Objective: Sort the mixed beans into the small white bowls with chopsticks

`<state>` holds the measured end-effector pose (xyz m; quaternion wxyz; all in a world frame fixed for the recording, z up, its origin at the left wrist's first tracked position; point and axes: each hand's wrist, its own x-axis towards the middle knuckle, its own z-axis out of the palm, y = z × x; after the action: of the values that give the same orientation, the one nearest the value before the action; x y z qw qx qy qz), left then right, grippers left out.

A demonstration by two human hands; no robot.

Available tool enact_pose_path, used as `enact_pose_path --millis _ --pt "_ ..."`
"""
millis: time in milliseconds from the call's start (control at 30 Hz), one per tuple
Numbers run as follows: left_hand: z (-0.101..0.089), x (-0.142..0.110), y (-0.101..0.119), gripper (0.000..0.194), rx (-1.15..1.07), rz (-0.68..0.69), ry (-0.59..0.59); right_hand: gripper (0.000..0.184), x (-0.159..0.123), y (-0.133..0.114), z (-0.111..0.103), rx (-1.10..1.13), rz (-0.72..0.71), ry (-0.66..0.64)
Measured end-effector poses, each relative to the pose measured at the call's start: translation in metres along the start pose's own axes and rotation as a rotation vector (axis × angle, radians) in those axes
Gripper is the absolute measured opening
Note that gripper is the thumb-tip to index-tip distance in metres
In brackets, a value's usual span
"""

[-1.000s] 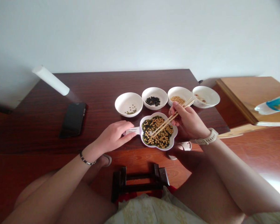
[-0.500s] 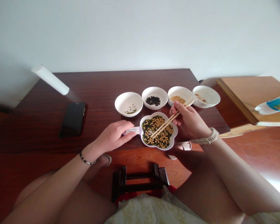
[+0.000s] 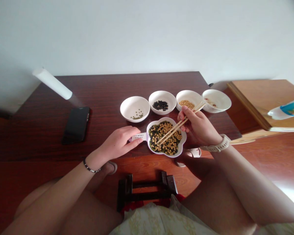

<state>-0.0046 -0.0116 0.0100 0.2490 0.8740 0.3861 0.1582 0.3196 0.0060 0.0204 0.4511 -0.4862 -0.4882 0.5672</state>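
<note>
A flower-shaped white dish (image 3: 183, 138) near the table's front edge holds mixed yellow, green and black beans. My right hand (image 3: 198, 127) is closed on a pair of wooden chopsticks (image 3: 178, 125), whose tips rest in the beans at the dish's left side. My left hand (image 3: 120, 142) lies on the table, fingers loosely curled against the dish's labelled handle (image 3: 138, 137). Behind the dish stands a row of white bowls: one with a few green beans (image 3: 134, 108), one with black beans (image 3: 162, 102), one with yellow beans (image 3: 189, 99), and one with a few reddish pieces (image 3: 216, 101).
A black phone (image 3: 75, 124) lies on the dark wooden table (image 3: 107, 88) to the left, with a white tube (image 3: 52, 84) behind it. A lighter wooden table (image 3: 262, 98) with a plastic bottle (image 3: 286, 111) stands at the right. A small dark stool (image 3: 147, 191) is between my knees.
The chopstick tips have shifted slightly left within the mixed beans. My left hand has stayed where it was.
</note>
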Motion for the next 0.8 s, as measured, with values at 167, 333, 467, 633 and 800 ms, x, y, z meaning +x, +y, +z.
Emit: enact_pose_path --millis 167,333,467,633,800 --pt "0.0002 -0.0005 -0.0001 0.028 0.015 0.0 0.002 0.049 0.0008 -0.0007 -0.0027 -0.011 -0.03 0.03" --pt "-0.0007 -0.0001 0.0008 0.028 0.014 -0.002 -0.002 0.051 0.0025 0.0018 -0.0036 -0.023 -0.034 0.037" --pt "-0.0005 0.0 0.0005 0.028 0.014 0.001 0.003 0.051 0.0031 0.0025 -0.0026 -0.026 -0.03 0.048" --pt "0.0014 -0.0009 -0.0018 0.028 0.017 0.002 0.005 0.046 0.0019 -0.0019 -0.0015 0.055 -0.022 0.016" --pt "0.0024 -0.0017 -0.0028 0.028 0.021 0.01 0.008 0.044 0.0028 -0.0064 -0.0028 0.144 -0.029 0.035"
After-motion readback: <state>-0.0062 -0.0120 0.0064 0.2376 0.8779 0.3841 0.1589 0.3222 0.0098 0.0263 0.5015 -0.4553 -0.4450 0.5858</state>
